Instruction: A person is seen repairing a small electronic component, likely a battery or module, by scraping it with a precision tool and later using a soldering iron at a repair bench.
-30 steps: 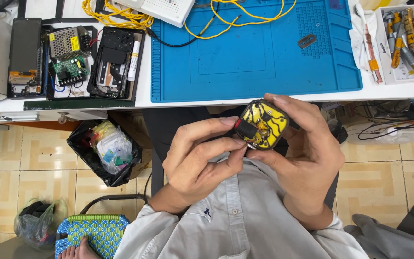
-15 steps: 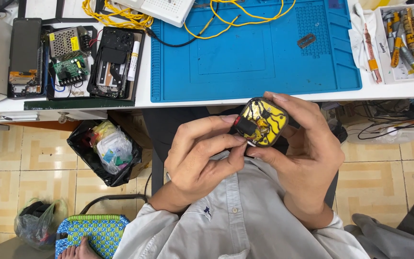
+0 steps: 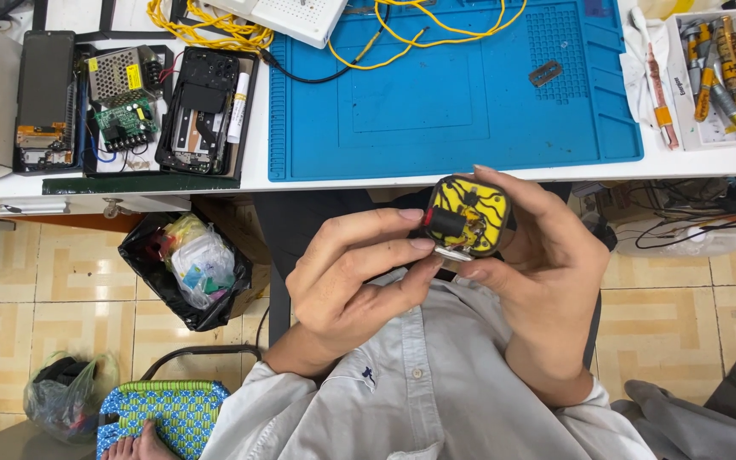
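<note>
Fingers of the right hand (image 3: 547, 281) wrap around a small round yellow circuit board (image 3: 468, 216), grasping it by its edge just below the tabletop's (image 3: 436, 175) near edge, above the person's lap, while the left hand (image 3: 355, 277) pinches a black part on the board's left side between thumb and forefinger. Beyond them a blue mat (image 3: 445, 94) covers the middle of the tabletop, with yellow wires (image 3: 215, 34) at the far edge, opened devices (image 3: 129, 106) toward the left end and a tray of tools (image 3: 717, 77) at the right end. A black rubbish bag (image 3: 189, 264) sits on the floor below the left end.
</note>
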